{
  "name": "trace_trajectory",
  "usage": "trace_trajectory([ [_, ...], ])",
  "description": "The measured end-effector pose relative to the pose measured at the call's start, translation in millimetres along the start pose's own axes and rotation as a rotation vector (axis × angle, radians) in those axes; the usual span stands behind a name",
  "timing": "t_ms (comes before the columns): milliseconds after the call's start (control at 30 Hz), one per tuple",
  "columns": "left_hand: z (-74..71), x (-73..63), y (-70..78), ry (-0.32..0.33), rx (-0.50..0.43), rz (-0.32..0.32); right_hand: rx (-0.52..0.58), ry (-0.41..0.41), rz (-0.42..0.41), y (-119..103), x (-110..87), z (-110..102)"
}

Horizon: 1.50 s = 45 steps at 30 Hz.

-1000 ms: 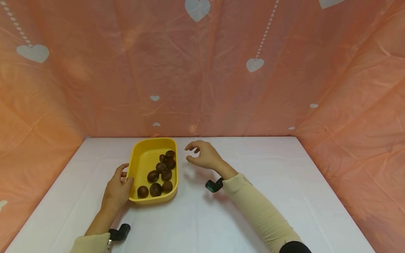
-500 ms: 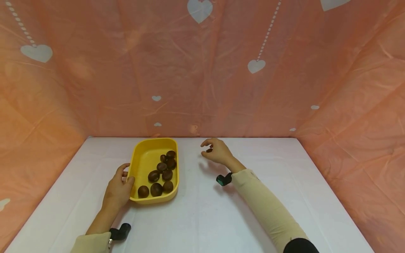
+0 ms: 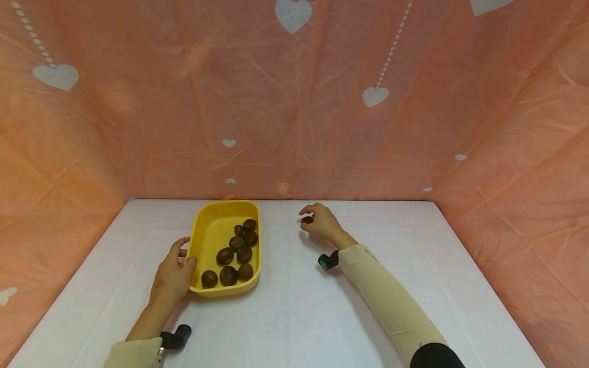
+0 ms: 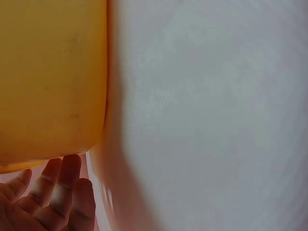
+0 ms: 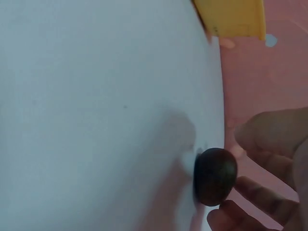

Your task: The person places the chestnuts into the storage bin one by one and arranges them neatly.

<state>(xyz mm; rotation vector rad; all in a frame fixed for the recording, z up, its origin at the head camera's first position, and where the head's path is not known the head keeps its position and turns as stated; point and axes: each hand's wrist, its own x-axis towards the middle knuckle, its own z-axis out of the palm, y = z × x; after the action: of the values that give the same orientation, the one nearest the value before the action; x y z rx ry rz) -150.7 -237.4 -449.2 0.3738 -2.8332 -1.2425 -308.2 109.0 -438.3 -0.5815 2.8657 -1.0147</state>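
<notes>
The yellow plastic tray (image 3: 210, 214) stands on the white table at centre-left, holding several brown chestnuts (image 3: 225, 256) mostly along its right side. My left hand (image 3: 171, 275) holds the tray's left side, thumb at the rim; the left wrist view shows fingers (image 4: 65, 187) against the outer wall. Right of the tray, my right hand (image 3: 320, 222) is around a single dark chestnut (image 3: 307, 220). In the right wrist view this chestnut (image 5: 215, 176) sits on the table, with fingers beside it and the thumb apart from it; whether any fingertip touches it I cannot tell.
A white cloth-covered table (image 3: 285, 317) extends around the tray. Peach curtains (image 3: 294, 112) with pale hearts rise at its back and sides. Black wrist cameras (image 3: 177, 337) sit at both cuffs. The tray's end (image 5: 233, 17) shows at the top of the right wrist view.
My right hand has moved right, away from the tray, to the single chestnut, which came into sight beside the fingers. The left hand stays at the tray; the view has shifted slightly.
</notes>
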Motion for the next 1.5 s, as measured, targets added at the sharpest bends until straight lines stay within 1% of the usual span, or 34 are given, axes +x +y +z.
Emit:
trace_trajectory([
  [167,0.6,0.8,-0.7,0.004,0.002,-0.001,0.025,-0.012,0.013,4.6,3.8,4.2],
  [333,0.6,0.7,-0.8,0.005,-0.001,-0.002,0.000,-0.007,0.010,7.9,7.0,7.5],
  [567,0.7,1.1,-2.6,0.025,0.007,0.034,0.005,-0.023,0.013,14.0,10.2,9.7],
  [733,1.0,1.7,-2.8,0.028,0.008,0.031,0.005,-0.020,-0.002,15.6,10.7,9.3],
  [833,1.0,1.8,-2.5,0.018,0.004,0.022,0.011,-0.011,-0.004,15.0,10.7,8.8],
  [933,1.0,1.8,-2.5,0.013,0.002,0.017,0.029,-0.004,-0.006,12.0,10.2,7.9],
  [1033,0.9,1.6,-2.6,0.012,-0.001,0.014,0.037,0.002,-0.027,7.2,9.9,6.8],
  [1267,0.5,1.2,-2.0,0.017,0.005,0.022,0.062,0.024,-0.114,-11.0,9.0,4.3],
  [1500,-0.2,0.1,-0.2,0.024,0.008,0.026,0.085,0.040,-0.203,-32.7,9.2,7.0],
])
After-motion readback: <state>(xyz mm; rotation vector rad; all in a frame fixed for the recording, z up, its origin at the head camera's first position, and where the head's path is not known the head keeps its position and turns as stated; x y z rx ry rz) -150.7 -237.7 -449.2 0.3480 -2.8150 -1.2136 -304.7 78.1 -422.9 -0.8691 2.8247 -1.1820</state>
